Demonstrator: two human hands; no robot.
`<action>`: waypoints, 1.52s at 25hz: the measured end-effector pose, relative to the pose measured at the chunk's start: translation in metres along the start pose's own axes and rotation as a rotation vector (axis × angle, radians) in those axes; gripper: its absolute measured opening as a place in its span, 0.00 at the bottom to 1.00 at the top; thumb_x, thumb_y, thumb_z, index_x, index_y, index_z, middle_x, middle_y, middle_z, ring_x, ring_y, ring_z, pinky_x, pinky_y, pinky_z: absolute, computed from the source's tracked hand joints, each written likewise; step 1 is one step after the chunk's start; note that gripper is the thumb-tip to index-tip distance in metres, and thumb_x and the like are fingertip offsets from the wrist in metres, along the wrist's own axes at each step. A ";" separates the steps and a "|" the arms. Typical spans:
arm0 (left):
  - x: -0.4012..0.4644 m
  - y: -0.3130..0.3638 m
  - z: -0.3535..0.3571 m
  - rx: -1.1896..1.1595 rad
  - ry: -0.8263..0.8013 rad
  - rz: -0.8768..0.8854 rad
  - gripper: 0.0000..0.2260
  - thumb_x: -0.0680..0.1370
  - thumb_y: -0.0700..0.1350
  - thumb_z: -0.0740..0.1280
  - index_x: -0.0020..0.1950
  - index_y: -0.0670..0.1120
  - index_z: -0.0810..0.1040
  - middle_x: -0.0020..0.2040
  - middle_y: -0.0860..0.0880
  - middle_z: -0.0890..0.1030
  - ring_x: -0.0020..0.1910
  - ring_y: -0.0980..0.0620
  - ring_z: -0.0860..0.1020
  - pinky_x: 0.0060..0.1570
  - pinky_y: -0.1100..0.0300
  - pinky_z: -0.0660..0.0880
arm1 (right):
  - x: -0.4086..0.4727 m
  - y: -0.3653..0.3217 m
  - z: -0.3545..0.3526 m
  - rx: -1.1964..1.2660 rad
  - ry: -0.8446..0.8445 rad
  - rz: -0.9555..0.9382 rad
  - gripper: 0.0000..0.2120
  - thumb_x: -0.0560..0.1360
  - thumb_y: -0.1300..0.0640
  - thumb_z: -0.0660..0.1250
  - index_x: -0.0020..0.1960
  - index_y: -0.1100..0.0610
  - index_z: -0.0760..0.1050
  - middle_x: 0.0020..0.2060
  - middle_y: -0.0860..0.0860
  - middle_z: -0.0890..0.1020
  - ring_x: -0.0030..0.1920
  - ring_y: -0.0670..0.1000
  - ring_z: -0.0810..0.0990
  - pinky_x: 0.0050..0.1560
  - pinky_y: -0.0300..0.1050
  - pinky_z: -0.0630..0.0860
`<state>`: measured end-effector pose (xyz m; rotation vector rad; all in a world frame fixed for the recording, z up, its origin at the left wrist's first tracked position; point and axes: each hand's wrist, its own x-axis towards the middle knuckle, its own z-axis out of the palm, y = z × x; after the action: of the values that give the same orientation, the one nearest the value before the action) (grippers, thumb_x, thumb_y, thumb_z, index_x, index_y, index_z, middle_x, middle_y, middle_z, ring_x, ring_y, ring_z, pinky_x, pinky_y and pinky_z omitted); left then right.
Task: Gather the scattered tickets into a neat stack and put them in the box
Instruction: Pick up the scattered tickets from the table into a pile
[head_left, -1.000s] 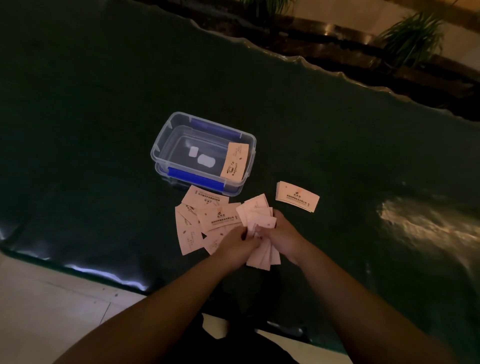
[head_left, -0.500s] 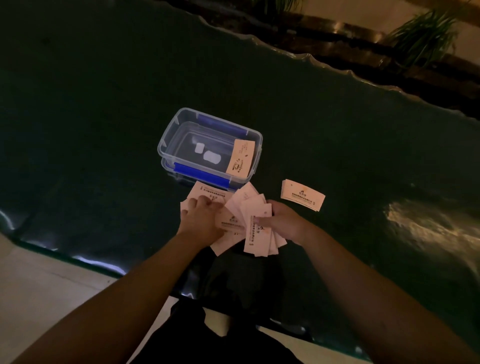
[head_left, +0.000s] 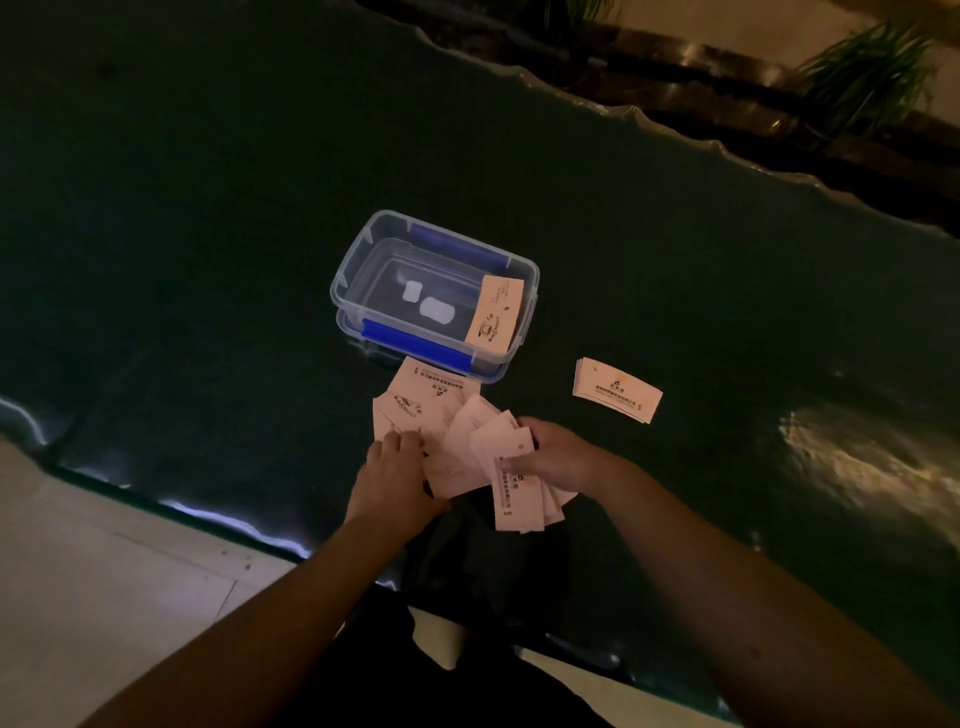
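Note:
My right hand (head_left: 558, 457) grips a fanned bunch of pale pink tickets (head_left: 511, 486), held just above the dark table. My left hand (head_left: 392, 475) lies flat on several loose tickets (head_left: 421, 402) spread on the table in front of the box, fingers pressing them. The clear plastic box (head_left: 358, 249) with blue clips stands open behind them; one ticket (head_left: 493, 310) leans inside against its right wall. A small neat ticket stack (head_left: 615, 389) lies on the table to the right of the box.
The dark green table (head_left: 208, 234) has a wavy far edge and a near edge by my body. Pale floor tiles (head_left: 104, 571) show at lower left. Plants (head_left: 857, 67) and a dark ledge lie beyond the far edge. A bright glare patch (head_left: 857, 457) marks the right side.
My left hand left the held bunch and moved left onto the loose tickets on the table. My right hand kept the fanned bunch. The camera view shifted slightly.

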<state>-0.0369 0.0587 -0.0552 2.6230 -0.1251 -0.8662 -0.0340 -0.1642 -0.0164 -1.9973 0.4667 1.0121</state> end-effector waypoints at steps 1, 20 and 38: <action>-0.002 -0.002 0.004 -0.076 -0.014 -0.008 0.35 0.71 0.51 0.79 0.75 0.50 0.68 0.71 0.48 0.73 0.70 0.48 0.71 0.71 0.48 0.72 | 0.000 -0.001 0.002 -0.061 -0.022 -0.013 0.26 0.79 0.58 0.73 0.75 0.49 0.71 0.71 0.52 0.80 0.72 0.55 0.78 0.64 0.54 0.76; -0.004 0.006 0.002 -0.661 0.086 -0.124 0.24 0.78 0.38 0.72 0.72 0.48 0.71 0.69 0.47 0.77 0.60 0.51 0.78 0.56 0.58 0.77 | -0.009 0.023 0.009 0.099 0.040 -0.028 0.26 0.75 0.59 0.76 0.69 0.48 0.72 0.63 0.46 0.82 0.69 0.52 0.80 0.64 0.56 0.81; 0.002 0.018 -0.015 -0.826 -0.157 -0.039 0.17 0.81 0.41 0.67 0.70 0.51 0.75 0.60 0.54 0.80 0.63 0.50 0.80 0.56 0.55 0.78 | 0.023 -0.019 0.038 0.407 0.166 0.131 0.29 0.74 0.52 0.78 0.72 0.50 0.72 0.59 0.49 0.83 0.54 0.50 0.83 0.58 0.55 0.81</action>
<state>-0.0262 0.0469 -0.0384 1.7935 0.2047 -0.8895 -0.0267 -0.1212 -0.0372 -1.7039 0.8328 0.7570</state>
